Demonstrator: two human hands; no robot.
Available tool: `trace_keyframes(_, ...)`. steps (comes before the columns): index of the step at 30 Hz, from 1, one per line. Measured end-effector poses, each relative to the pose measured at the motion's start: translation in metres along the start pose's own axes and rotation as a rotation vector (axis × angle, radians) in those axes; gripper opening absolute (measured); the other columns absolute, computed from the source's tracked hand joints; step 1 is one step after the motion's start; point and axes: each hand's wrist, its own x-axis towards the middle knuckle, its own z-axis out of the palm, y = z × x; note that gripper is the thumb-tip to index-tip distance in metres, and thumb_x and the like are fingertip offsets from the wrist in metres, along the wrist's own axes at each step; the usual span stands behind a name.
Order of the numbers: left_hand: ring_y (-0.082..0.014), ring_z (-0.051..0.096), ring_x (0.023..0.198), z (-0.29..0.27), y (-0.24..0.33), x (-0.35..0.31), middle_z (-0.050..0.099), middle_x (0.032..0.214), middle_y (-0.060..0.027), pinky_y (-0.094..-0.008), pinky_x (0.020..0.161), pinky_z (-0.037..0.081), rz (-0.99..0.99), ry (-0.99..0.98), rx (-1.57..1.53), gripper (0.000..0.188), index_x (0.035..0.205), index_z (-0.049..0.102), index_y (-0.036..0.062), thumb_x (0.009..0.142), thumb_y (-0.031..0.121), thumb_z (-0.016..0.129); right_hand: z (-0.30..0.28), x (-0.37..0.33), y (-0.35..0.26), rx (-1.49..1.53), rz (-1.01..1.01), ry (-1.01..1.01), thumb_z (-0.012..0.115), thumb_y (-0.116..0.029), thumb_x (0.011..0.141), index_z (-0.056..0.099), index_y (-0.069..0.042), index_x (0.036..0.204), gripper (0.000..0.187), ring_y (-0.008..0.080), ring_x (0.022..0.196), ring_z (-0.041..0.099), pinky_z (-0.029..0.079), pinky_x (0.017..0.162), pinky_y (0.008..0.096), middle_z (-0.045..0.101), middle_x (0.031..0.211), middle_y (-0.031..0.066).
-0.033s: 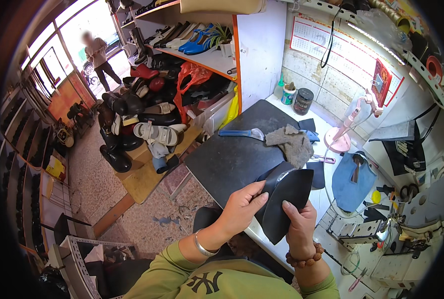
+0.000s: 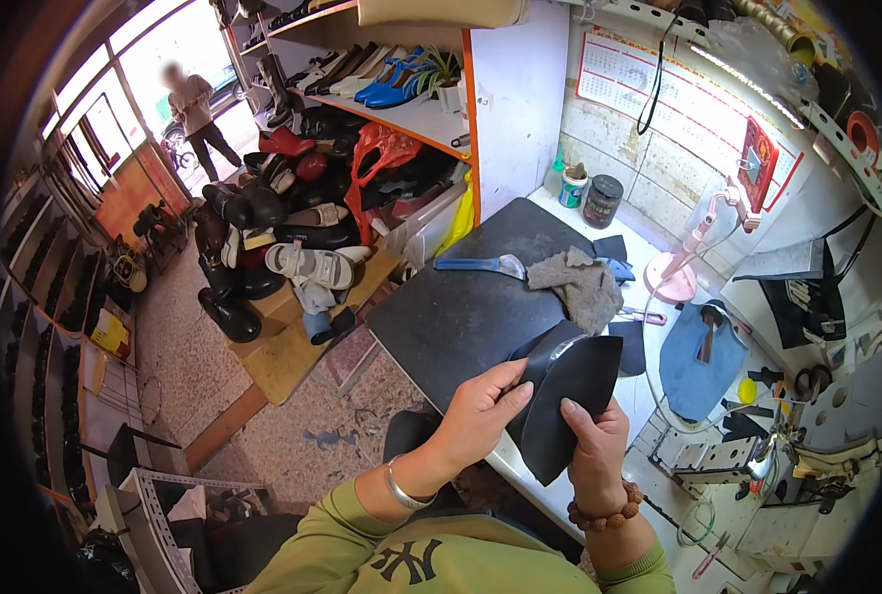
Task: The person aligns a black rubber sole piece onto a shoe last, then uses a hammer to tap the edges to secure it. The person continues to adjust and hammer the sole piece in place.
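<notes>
In both hands I hold a black leather-like piece [image 2: 568, 401] over the near edge of the work surface. It has a long curved flap, and a shiny strip shows along its fold; its exact kind I cannot tell. My left hand [image 2: 483, 411], with a silver bangle at the wrist, pinches its left side between thumb and fingers. My right hand [image 2: 599, 450], below a brown bead bracelet, grips the lower right side with the thumb on top. Just beyond the piece lies a crumpled grey cloth [image 2: 580, 287]. A blue-handled knife-like tool [image 2: 481, 265] rests on the black mat [image 2: 441, 322].
Jars [image 2: 602, 201] and a pink lamp [image 2: 671, 277] stand behind the mat. To the right are a hammer [image 2: 706, 337] on blue material and a sewing machine [image 2: 758, 460]. Piled shoes [image 2: 263, 208] cover the left side. A person [image 2: 196, 114] stands by the doorway.
</notes>
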Motion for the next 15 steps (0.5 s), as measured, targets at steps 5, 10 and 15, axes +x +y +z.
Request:
trace_keyframes(5, -0.0074, 0.055, 0.099, 0.0003, -0.0005, 0.0, 0.061, 0.111, -0.0019, -0.0236, 0.088, 0.045, -0.007, 0.006, 0.007, 0.032, 0.129, 0.053, -0.0029, 0.099, 0.01, 0.052, 0.0005, -0.0004, 0.0006, -0.019, 0.003, 0.003, 0.064, -0.002, 0.089, 0.062, 0.003, 0.113, 0.025, 0.0126, 0.087, 0.063, 0.052, 0.078, 0.026, 0.067, 0.102, 0.0077)
trace_keyframes(10, -0.0077, 0.055, 0.1, 0.0007, -0.0007, 0.0, 0.061, 0.113, -0.002, -0.0234, 0.089, 0.045, 0.003, 0.01, 0.006, 0.031, 0.128, 0.054, -0.003, 0.099, 0.009, 0.05, 0.0015, -0.0014, 0.0012, -0.042, -0.028, 0.005, 0.064, -0.003, 0.089, 0.062, 0.003, 0.113, 0.025, 0.0125, 0.088, 0.063, 0.051, 0.079, 0.0259, 0.067, 0.103, 0.0074)
trace_keyframes(15, -0.008, 0.056, 0.1, 0.0018, 0.0003, 0.0, 0.062, 0.114, -0.0023, -0.0235, 0.089, 0.045, -0.006, 0.023, 0.019, 0.03, 0.128, 0.054, -0.0026, 0.1, 0.008, 0.049, 0.0007, -0.0031, 0.0034, -0.086, -0.073, 0.017, 0.065, -0.001, 0.089, 0.062, 0.003, 0.112, 0.024, 0.0124, 0.089, 0.063, 0.051, 0.079, 0.0255, 0.067, 0.103, 0.0071)
